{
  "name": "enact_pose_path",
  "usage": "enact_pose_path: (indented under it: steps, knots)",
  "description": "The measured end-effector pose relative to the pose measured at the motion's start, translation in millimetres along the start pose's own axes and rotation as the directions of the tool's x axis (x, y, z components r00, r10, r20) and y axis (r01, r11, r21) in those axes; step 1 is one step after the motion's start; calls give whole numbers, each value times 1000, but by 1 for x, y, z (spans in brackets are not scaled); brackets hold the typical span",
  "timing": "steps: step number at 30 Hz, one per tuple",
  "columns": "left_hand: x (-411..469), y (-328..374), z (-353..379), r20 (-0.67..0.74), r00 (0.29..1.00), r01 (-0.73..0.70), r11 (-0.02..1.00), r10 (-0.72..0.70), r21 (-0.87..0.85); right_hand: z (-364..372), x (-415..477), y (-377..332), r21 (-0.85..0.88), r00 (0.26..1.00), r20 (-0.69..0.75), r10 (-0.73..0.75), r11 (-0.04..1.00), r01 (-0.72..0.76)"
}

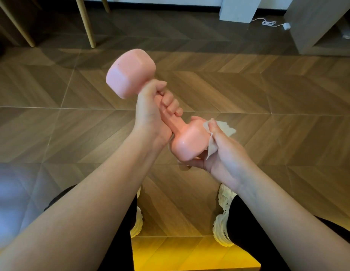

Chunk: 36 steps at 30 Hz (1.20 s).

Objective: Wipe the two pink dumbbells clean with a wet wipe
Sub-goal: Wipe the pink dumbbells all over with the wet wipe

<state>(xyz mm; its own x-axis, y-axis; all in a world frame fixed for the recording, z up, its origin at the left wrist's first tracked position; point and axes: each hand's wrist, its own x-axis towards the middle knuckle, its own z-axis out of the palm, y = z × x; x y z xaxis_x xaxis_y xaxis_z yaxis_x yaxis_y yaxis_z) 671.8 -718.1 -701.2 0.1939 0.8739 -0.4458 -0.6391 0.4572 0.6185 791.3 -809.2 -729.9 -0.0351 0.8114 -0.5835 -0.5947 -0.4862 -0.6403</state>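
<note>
One pink dumbbell (131,73) is held in the air in front of me, tilted, its far head up and to the left, its near head low at the centre. My left hand (152,110) is wrapped around its handle. My right hand (223,153) cups the near head from below and from the right, pressing a white wet wipe (221,128) against it. That near head looks wet and glossy. No second dumbbell is in view.
Below lies a wood-pattern tiled floor (268,90). My legs and pale sneakers (223,218) are at the bottom. Wooden chair legs (86,22) stand at the back left, a grey cabinet (315,26) and a white cable (270,23) at the back right.
</note>
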Motion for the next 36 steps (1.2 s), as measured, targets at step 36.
enact_pose_path:
  steps: [36]
  knots:
    - [-4,-4,-5,64,991,90,945,-115,313,-6,-12,3,-710,801,274,-533,450,542]
